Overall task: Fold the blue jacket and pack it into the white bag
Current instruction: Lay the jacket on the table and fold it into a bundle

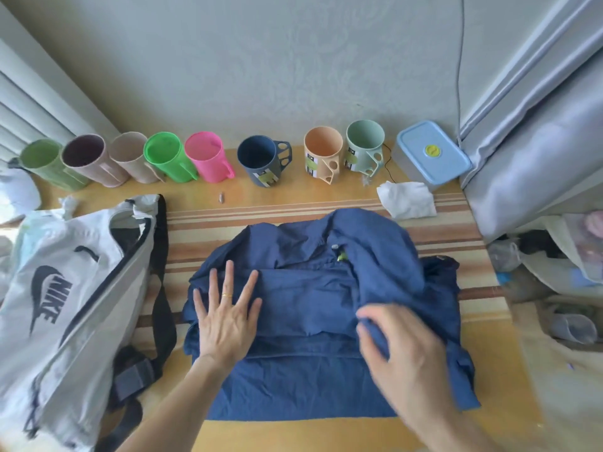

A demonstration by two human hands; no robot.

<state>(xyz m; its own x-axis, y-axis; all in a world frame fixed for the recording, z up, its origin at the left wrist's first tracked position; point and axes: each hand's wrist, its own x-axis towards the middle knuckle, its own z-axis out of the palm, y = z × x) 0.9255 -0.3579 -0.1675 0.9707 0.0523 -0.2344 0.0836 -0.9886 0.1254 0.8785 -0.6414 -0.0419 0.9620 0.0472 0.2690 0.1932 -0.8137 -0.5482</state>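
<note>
Jacket [326,308], blue, partly folded, is laid at centre of the bench [326,199], w/ a striped mat seen under it. Left hand [225,318] is pressed flat on the jacket's 9 o'clock side, fingers [230,278] spread wide; a ring is worn on one. Right hand [401,357] is blurred at the 4 o'clock side; its fingers are curled and a fold of blue cloth is pinched at approx. the jacket's right-middle. A sleeve portion is bunched at 3 o'clock of the jacket.

Bag [65,305], white w/ dark logo and dark strap, is laid at 9 o'clock of the jacket, just beside it, zip seen open at the top.

Along the wall at 12 o'clock a row of mugs is set: green [166,158], pink [207,156], navy [261,161], peach [323,154], mint [363,146], plus others further left. A blue-lidded box [430,151] is placed at 1 o'clock, w/ a white crumpled cloth [408,199] just in front of it.
</note>
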